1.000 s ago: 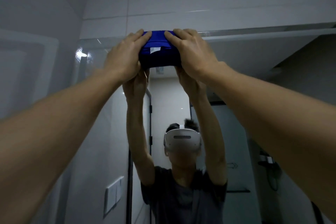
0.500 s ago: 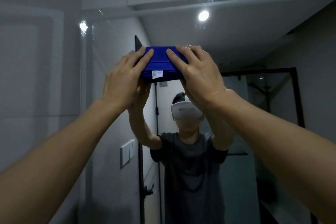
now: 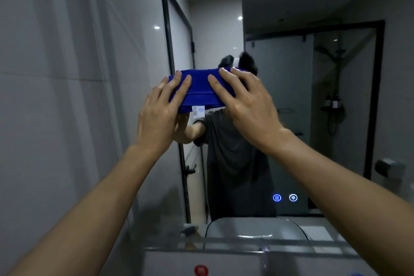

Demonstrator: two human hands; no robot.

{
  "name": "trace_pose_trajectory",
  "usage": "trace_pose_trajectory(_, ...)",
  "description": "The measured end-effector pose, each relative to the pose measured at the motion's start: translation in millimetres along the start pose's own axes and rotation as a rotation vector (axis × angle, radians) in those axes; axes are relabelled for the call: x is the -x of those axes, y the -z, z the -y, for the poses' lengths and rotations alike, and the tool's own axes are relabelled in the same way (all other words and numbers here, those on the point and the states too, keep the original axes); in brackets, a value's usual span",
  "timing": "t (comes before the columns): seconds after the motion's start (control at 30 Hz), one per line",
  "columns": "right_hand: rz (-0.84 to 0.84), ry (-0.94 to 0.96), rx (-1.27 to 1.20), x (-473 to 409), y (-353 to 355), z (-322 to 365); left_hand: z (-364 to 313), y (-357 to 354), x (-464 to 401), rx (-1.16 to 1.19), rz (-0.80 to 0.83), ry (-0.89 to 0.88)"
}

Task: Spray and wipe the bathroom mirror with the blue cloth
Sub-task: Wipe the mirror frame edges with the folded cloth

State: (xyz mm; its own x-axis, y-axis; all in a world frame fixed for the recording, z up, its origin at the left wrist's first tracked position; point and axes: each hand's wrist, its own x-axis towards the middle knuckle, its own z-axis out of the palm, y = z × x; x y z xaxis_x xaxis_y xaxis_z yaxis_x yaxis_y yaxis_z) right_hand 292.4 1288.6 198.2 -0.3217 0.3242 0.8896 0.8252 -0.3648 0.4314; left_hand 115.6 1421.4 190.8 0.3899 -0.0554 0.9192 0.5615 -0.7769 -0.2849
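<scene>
A folded blue cloth (image 3: 200, 89) with a white label at its lower edge is pressed flat against the bathroom mirror (image 3: 291, 101) at mid height. My left hand (image 3: 160, 114) lies on the cloth's left part, fingers spread over it. My right hand (image 3: 244, 98) covers its right part the same way. The mirror reflects a person in a dark shirt, with the arms raised behind the cloth. No spray bottle can be made out with certainty.
A tiled wall (image 3: 51, 96) runs along the left. Two lit blue touch icons (image 3: 285, 197) glow low on the mirror. Below, a glass shelf edge (image 3: 280, 244) and a white unit with a red round mark (image 3: 201, 270) stand close.
Both hands have slid the cloth down the mirror from its top edge to mid height. The view has tilted downward with them.
</scene>
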Motion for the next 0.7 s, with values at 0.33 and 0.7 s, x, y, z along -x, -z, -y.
trace_pose_trajectory(0.33, 0.186, 0.02, -0.108, 100, -7, 47, -28, -23, 111, 0.092, 0.043, -0.002)
trace_pose_trajectory(0.7, 0.334, 0.043, -0.176, 202, -15, 102, -60, -29, 219, 0.218, 0.289, 0.07)
